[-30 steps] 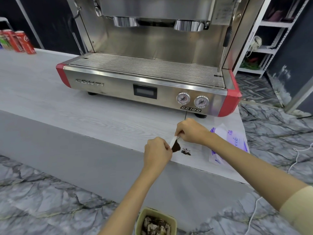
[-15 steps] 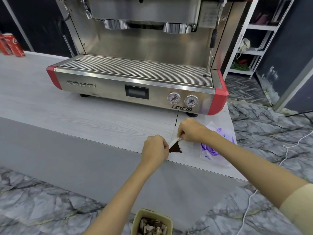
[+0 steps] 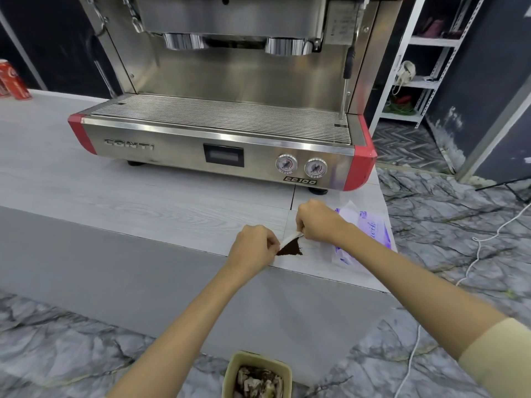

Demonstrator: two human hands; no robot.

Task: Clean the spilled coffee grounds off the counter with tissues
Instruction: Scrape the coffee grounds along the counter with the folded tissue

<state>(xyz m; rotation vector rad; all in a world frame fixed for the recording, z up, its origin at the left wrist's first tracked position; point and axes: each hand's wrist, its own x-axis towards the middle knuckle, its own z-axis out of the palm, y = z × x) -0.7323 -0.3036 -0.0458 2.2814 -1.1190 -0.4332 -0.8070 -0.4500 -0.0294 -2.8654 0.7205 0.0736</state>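
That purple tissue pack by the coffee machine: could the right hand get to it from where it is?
Probably yes. The tissue pack lies just beside the right hand on the counter, nothing between them. But that hand is pinching the tissue over the coffee grounds, so it must let go first.

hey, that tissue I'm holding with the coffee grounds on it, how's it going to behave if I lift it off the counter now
The tissue is thin and probably floppy: it is stretched between your left hand and right hand, so it may sag if either lets go. The coffee grounds look loose and dry, so they will likely slide off unless you fold the edges up first.
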